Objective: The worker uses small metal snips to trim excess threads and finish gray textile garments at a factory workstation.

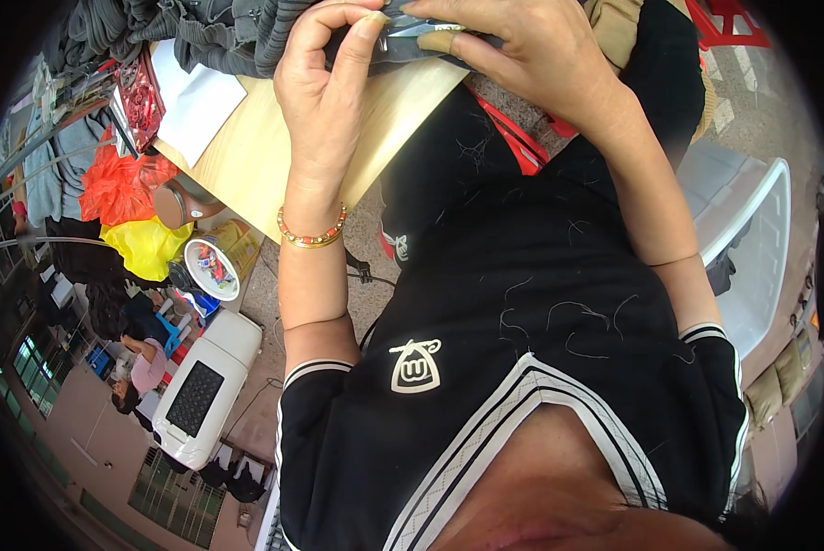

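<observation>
Dark grey ribbed garments are bunched at the top edge, over the far end of a light wooden table. Above them, my left hand, with a bracelet at its wrist, pinches thumb and forefinger together; what lies between the tips is too small to make out. My right hand faces it, its thumb wrapped in a tan covering. Its thumb and forefinger close around a small shiny, silvery piece lying against dark grey cloth. The upper edge of the picture cuts off part of both hands.
White paper lies on the table's left. Beyond it are a red plastic bag, a yellow bag, a brown-lidded jar and a tub of wrappers. A white plastic bin stands at right. Another person is far left.
</observation>
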{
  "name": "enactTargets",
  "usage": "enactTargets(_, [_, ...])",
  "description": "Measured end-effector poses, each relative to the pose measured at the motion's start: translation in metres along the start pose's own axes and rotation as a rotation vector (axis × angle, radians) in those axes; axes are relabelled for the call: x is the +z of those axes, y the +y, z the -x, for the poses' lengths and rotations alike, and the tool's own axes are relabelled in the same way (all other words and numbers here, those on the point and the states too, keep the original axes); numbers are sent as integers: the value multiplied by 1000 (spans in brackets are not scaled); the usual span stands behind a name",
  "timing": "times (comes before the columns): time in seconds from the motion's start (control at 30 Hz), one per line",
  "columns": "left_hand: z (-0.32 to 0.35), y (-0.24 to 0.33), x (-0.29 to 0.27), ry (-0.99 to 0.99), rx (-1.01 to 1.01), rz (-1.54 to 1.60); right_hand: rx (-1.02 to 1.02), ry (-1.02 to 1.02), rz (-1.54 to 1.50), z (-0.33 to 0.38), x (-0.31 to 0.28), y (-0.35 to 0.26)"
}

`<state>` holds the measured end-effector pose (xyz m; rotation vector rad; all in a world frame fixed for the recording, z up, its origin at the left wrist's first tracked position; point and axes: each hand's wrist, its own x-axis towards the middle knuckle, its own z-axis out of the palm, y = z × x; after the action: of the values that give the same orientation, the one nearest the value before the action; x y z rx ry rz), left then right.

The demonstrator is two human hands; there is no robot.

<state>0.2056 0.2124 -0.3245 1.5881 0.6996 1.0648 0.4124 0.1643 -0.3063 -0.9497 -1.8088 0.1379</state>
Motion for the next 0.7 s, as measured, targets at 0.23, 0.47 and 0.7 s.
enactTargets(0.23, [-1, 4, 2, -15, 47, -104, 307, -165, -23, -8, -27, -16])
enactTargets(0.47, [-6, 10, 6, 19, 289, -672, 640, 89, -257, 33, -59, 2])
enactTargets(0.7, [-4, 33, 27, -68, 396, -953, 717, 73, -192, 66, -76, 0])
